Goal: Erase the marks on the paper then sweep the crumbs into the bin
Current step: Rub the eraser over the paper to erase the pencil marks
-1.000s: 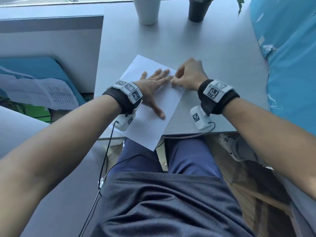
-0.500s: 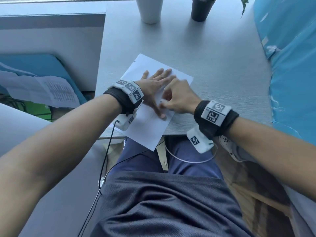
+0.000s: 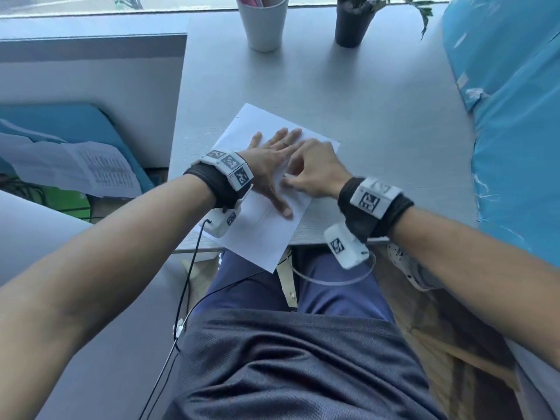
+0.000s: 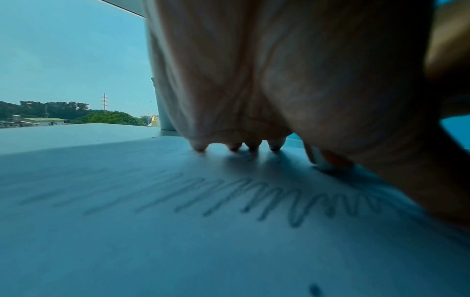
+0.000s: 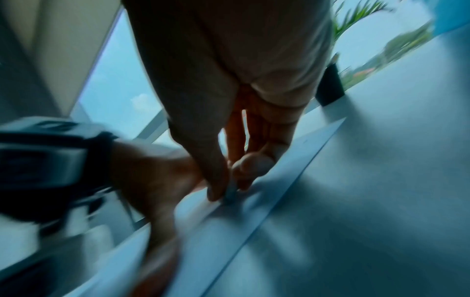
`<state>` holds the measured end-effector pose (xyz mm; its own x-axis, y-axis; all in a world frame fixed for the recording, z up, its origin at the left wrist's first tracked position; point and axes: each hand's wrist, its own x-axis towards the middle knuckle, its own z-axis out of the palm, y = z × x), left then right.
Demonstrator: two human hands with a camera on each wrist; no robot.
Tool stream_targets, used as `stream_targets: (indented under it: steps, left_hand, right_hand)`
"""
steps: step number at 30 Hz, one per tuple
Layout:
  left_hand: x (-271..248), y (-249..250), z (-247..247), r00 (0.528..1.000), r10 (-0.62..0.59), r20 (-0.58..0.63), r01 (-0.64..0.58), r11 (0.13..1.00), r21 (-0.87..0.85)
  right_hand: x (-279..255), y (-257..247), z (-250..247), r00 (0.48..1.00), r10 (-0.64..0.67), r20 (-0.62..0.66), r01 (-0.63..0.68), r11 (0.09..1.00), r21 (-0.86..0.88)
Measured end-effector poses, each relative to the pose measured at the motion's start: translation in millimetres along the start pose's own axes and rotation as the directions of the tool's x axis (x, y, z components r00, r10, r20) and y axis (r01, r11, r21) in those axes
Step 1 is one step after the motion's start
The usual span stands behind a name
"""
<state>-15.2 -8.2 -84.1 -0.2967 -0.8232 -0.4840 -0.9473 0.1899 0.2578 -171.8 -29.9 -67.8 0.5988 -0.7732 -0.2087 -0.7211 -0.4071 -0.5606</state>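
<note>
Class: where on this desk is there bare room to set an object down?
Bare desk lies between the paper, the white cup, the black plant pot and the blue bedding. Crowded: both hands on the paper.

left hand [image 4: 279,80] fingertips [image 4: 199,145] down on paper [image 4: 152,251] | pencil zigzag marks [image 4: 254,201] under palm

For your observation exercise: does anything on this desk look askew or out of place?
The paper lies skewed to the desk, its near corner overhanging the front edge above the person's lap. Nothing looks spilled or damaged.
</note>
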Motion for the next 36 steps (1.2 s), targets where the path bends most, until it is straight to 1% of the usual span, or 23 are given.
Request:
stream_targets:
  steps: [2,4,5,7,9,10,11,12,15,17,19,22,23,24,27,28,29,30,32,33,34,35,36]
  left_hand:
    - [0,-2,0,1.000,-0.020,-0.009,0.020,1.000,-0.006]
    - [-2,-3,0,0.999,-0.035,-0.019,0.035,0.999,-0.013]
    - [-2,-3,0,0.999,-0.036,-0.023,0.036,0.999,-0.012]
    - [0,-3,0,0.999,-0.036,-0.022,0.036,0.999,-0.005]
    - [0,-1,1,0.999,-0.036,-0.014,0.036,0.999,-0.003]
    - [0,-1,1,0.999,-0.035,-0.013,0.035,0.999,-0.003]
    - [-1,0,0,0.999,-0.034,-0.010,0.034,0.999,-0.003]
    - [-2,0,0,0.999,-0.035,-0.004,0.035,0.999,-0.008]
    - [-4,0,-2,0.999,-0.036,-0.004,0.036,0.999,-0.018]
    - [-4,1,-2,0.999,-0.040,-0.013,0.040,0.999,-0.012]
    - [-3,2,-2,0.999,-0.051,-0.007,0.050,0.999,-0.006]
    - [-5,5,-4,0.998,-0.057,0.009,0.057,0.998,0.015]
    - [-6,5,-4,0.999,-0.052,0.016,0.052,0.999,0.012]
    - [-6,5,-4,0.999,-0.048,0.016,0.048,0.999,0.008]
    - [-6,2,-3,0.999,-0.046,0.006,0.046,0.999,-0.015]
    - [-5,1,-2,0.999,-0.046,-0.003,0.046,0.999,-0.011]
    - [-4,0,-2,0.999,-0.047,-0.009,0.047,0.999,-0.001]
    - [-4,0,-2,0.999,-0.046,-0.005,0.046,0.999,0.000]
    - [-2,1,-1,0.999,-0.047,-0.001,0.047,0.999,0.000]
    - [-2,1,-1,0.999,-0.049,-0.002,0.049,0.999,-0.004]
    - [-2,1,0,0.999,-0.047,-0.003,0.047,0.999,-0.011]
    - [-2,1,0,0.999,-0.045,-0.005,0.045,0.999,-0.016]
    - [-2,0,0,0.999,-0.048,-0.011,0.048,0.999,-0.017]
  right_hand:
    - [19,10,-21,0.994,0.073,-0.076,-0.071,0.997,0.025]
    - [34,22,-42,0.975,0.150,-0.166,-0.146,0.989,0.038]
    - [35,23,-44,0.969,0.157,-0.188,-0.154,0.988,0.034]
    - [22,11,-29,0.983,0.123,-0.140,-0.119,0.992,0.033]
    - [-3,-6,-3,1.000,0.030,-0.010,-0.030,0.999,0.018]
    - [-12,-10,4,0.999,-0.015,0.048,0.014,1.000,0.014]
    - [-13,-10,5,0.997,-0.037,0.071,0.036,0.999,0.015]
    - [-5,-7,-1,0.998,-0.029,0.055,0.028,0.999,0.018]
    - [29,11,-35,0.989,0.079,-0.124,-0.079,0.997,0.004]
    - [36,12,-41,0.980,0.101,-0.172,-0.108,0.994,-0.030]
    - [22,-3,-24,0.993,0.045,-0.112,-0.050,0.998,-0.041]
    - [-11,-17,7,0.993,-0.091,0.075,0.094,0.995,-0.043]
    - [-9,-15,3,0.991,-0.082,0.103,0.087,0.996,-0.038]
    - [0,-10,-6,0.995,-0.062,0.084,0.066,0.997,-0.045]
    - [33,12,-42,0.991,0.059,-0.117,-0.065,0.997,-0.051]
    - [37,15,-45,0.987,0.066,-0.149,-0.075,0.995,-0.059]
    - [33,10,-41,0.988,0.056,-0.142,-0.067,0.995,-0.073]
    - [24,3,-30,0.995,0.032,-0.098,-0.040,0.996,-0.081]
    - [-2,-13,-5,0.998,-0.059,0.034,0.061,0.996,-0.071]
    - [-10,-16,0,0.992,-0.103,0.076,0.108,0.993,-0.056]
    - [-8,-14,-3,0.990,-0.107,0.090,0.112,0.992,-0.055]
    - [3,-7,-12,0.996,-0.076,0.052,0.079,0.995,-0.066]
    - [16,1,-24,0.999,-0.023,-0.022,0.021,0.997,-0.073]
